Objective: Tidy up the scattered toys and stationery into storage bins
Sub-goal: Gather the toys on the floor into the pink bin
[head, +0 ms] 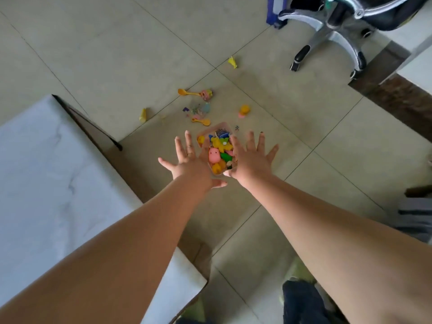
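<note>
We reach down with our left hand [190, 161] and right hand [251, 160], fingers spread wide and holding nothing, flanking the small pink plastic bin [225, 126] of bright rubber toys on the tiled floor, seemingly to lift it. Two orange plastic spoons [187, 92] and a yellow rubber duck [244, 110] lie scattered beyond it.

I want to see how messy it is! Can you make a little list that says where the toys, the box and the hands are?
bin: pink bin on the floor tiles, filled with small colourful toys
left hand: left hand open, fingers spread, above the bin's left side
right hand: right hand open, fingers spread, above the bin's right side
loose toys: orange spoon, yellow duck, second spoon, all beyond the bin
nearby: office chair, white table
</note>
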Tool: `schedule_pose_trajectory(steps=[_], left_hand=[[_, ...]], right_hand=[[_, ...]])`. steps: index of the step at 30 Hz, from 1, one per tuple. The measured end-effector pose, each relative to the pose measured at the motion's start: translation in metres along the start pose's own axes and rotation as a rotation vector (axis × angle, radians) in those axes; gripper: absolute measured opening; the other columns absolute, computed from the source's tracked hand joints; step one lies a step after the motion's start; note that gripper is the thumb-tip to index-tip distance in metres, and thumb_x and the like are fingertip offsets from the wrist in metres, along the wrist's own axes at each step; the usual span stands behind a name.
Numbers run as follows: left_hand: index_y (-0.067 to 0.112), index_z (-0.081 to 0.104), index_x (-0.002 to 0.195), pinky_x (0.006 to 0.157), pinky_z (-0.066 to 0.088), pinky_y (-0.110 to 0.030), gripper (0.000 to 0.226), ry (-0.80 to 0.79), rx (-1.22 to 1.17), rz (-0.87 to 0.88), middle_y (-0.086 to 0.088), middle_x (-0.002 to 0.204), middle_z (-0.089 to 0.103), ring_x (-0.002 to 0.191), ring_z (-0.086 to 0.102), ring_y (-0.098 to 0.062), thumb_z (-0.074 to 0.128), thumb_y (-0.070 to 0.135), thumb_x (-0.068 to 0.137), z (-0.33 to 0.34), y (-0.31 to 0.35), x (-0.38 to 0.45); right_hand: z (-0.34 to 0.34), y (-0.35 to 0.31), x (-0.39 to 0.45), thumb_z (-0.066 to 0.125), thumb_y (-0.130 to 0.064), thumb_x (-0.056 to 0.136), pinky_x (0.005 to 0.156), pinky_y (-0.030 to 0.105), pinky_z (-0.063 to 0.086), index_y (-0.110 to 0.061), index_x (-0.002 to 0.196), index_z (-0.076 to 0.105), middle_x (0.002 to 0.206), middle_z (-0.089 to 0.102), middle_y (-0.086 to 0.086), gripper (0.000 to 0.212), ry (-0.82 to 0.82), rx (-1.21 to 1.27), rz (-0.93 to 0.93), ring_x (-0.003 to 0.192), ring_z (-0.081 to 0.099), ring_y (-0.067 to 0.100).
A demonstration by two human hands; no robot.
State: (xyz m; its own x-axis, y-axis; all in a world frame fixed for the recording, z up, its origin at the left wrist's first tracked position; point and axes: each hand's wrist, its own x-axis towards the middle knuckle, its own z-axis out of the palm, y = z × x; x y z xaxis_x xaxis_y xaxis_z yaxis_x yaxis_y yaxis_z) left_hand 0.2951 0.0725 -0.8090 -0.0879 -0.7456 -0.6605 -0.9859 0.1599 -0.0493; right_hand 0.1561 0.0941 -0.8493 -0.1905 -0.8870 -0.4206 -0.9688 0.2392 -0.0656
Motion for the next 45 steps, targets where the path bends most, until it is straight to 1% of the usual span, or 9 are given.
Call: schedule_pose_trajectory(steps=[5,10,16,23,29,34,38,40,45], left_hand=[[0.038,-0.027,0.144,0.102,0.006,-0.077,0.126,-0.010,-0.047,-0.094,-0.006,0.147,-0.044,0.138,-0.034,-0.033,0.055,0.086,0.061,-0.040,0.094,0.062],[0.035,-0.024,0.147,0.103,0.010,-0.076,0.115,-0.014,-0.141,-0.161,-0.008,0.151,-0.037,0.141,-0.029,-0.033,0.054,0.077,0.073,-0.040,0.140,0.106],[0.038,-0.024,0.145,0.102,0.010,-0.076,0.117,-0.058,-0.333,-0.293,-0.007,0.152,-0.036,0.141,-0.028,-0.033,0.053,0.082,0.068,-0.047,0.141,0.192],[0.036,-0.028,0.145,0.102,0.011,-0.076,0.121,-0.178,-0.406,-0.413,-0.008,0.149,-0.040,0.140,-0.029,-0.034,0.058,0.076,0.070,-0.047,0.116,0.271],[0.038,-0.028,0.144,0.101,0.010,-0.077,0.126,-0.224,-0.533,-0.509,-0.006,0.150,-0.039,0.141,-0.029,-0.034,0.057,0.082,0.063,-0.040,0.111,0.313],[0.038,-0.031,0.143,0.101,0.008,-0.077,0.126,-0.229,-0.656,-0.617,-0.005,0.149,-0.041,0.140,-0.031,-0.033,0.056,0.083,0.063,-0.029,0.129,0.344],[0.042,-0.028,0.143,0.099,0.007,-0.078,0.113,-0.222,-0.845,-0.795,-0.002,0.153,-0.035,0.142,-0.028,-0.031,0.045,0.086,0.069,-0.001,0.168,0.398],[0.046,-0.024,0.143,0.098,0.009,-0.079,0.103,-0.183,-0.921,-0.880,-0.002,0.153,-0.034,0.142,-0.027,-0.031,0.041,0.084,0.073,0.019,0.198,0.432],[0.041,-0.023,0.145,0.099,0.014,-0.078,0.127,-0.105,-0.995,-0.941,-0.006,0.152,-0.036,0.140,-0.031,-0.035,0.058,0.084,0.058,0.041,0.243,0.473]], right_hand=[[-0.037,0.091,0.082,0.059,-0.065,0.081,0.109,0.069,-0.004,-0.037,0.152,-0.008,0.160,-0.018,0.011,0.102,-0.035,-0.129,-0.148,0.145,-0.017,0.040],[-0.047,0.125,0.136,0.058,-0.056,0.086,0.111,0.067,0.000,-0.032,0.153,-0.006,0.160,-0.016,0.011,0.096,-0.048,-0.186,-0.277,0.146,-0.014,0.038],[-0.046,0.100,0.243,0.064,-0.045,0.086,0.108,0.069,-0.003,-0.032,0.153,-0.003,0.160,-0.019,0.009,0.096,-0.136,-0.264,-0.417,0.146,-0.016,0.037],[-0.022,0.071,0.351,0.060,-0.042,0.089,0.107,0.069,-0.008,-0.036,0.152,-0.003,0.160,-0.019,0.009,0.090,-0.170,-0.447,-0.515,0.146,-0.015,0.036],[0.001,0.048,0.409,0.066,-0.034,0.085,0.106,0.072,-0.007,-0.040,0.151,-0.007,0.159,-0.021,0.007,0.099,-0.237,-0.556,-0.634,0.146,-0.017,0.037],[0.016,0.051,0.452,0.064,-0.033,0.088,0.105,0.074,-0.008,-0.039,0.151,-0.008,0.159,-0.023,0.007,0.096,-0.308,-0.656,-0.761,0.145,-0.019,0.037],[0.034,0.066,0.503,0.059,-0.056,0.085,0.104,0.075,-0.008,-0.037,0.151,-0.011,0.158,-0.024,0.010,0.099,-0.368,-0.741,-0.964,0.144,-0.021,0.039],[0.046,0.079,0.530,0.060,-0.060,0.082,0.104,0.075,-0.009,-0.037,0.151,-0.010,0.158,-0.023,0.010,0.101,-0.372,-0.799,-1.077,0.144,-0.022,0.039],[0.069,0.105,0.577,0.064,-0.057,0.081,0.104,0.076,-0.007,-0.035,0.152,-0.003,0.160,-0.017,0.012,0.100,-0.372,-0.875,-1.195,0.144,-0.020,0.041]])
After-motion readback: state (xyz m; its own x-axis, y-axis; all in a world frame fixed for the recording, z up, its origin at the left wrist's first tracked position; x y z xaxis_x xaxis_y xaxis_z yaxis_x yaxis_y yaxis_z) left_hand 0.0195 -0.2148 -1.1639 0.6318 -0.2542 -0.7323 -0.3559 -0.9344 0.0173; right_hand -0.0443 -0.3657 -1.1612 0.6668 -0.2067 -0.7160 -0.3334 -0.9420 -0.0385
